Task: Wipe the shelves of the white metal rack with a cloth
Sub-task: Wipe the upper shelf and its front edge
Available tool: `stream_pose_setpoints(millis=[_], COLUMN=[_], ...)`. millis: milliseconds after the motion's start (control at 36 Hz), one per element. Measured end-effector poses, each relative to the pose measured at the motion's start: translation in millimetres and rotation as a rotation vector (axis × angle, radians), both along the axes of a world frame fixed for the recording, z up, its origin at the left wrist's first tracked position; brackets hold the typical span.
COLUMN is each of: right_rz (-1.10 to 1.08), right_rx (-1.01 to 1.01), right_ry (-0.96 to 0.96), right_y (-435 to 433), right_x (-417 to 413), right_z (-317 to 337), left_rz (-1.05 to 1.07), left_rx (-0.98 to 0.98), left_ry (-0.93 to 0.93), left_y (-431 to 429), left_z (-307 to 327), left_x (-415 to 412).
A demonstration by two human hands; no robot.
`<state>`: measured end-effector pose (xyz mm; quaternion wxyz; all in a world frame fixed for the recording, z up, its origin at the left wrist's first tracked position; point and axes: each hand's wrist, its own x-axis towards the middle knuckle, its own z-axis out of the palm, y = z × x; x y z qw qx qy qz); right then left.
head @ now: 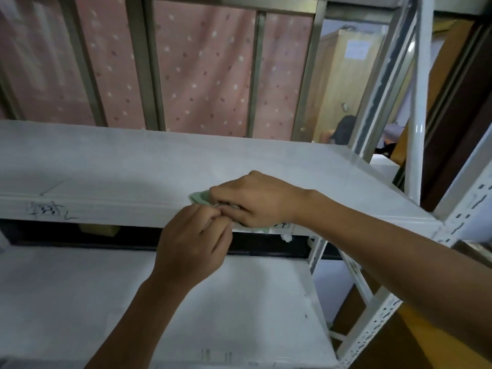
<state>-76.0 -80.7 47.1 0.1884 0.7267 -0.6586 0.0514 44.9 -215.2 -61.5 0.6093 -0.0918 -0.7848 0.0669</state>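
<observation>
Only one camera here, a wide-angle worn on the head. It faced forward and a bit down, really close to the flat upper shelf of the white metal rack (133, 161), with the lower shelf (80, 302) underneath and a pink dotted curtain (202, 75) straight behind.

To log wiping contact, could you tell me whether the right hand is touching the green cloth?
Touching. The head view shows the right hand closed over the green cloth, which sticks out past its fingers and below its palm.
</observation>
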Motion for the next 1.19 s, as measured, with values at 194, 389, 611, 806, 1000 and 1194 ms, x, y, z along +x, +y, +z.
stream_pose_setpoints(millis=[194,389,611,806,1000,1194], right_rz=[-0.418,-1.128,-1.404,-1.308,-1.041,-0.733], right_rx=[-0.169,-0.262,-0.1,-0.054,-0.062,-0.082], right_ry=[-0.016,0.047,0.015,-0.075,-0.046,-0.069], right_y=[86.6,193.1,206.2,180.5,107.7,24.1], right_x=[-30.6,-97.9,-130.6,-155.4,-138.6,-85.8], right_z=[-4.4,-8.5,-8.0,-2.9,-5.5,-5.8], left_rz=[-0.114,-0.184,-0.179,-0.149,-0.088,-0.047], left_rx=[0.081,0.076,0.07,0.059,0.097,0.084], left_ry=[-0.105,-0.13,-0.099,-0.067,-0.041,-0.02], left_y=[35.2,69.6,64.4,53.7,32.6,20.3], left_z=[18.8,21.7,13.0,12.7,11.3,10.3], left_x=[-30.4,-58.8,-66.2,-60.0,-47.3,-33.8])
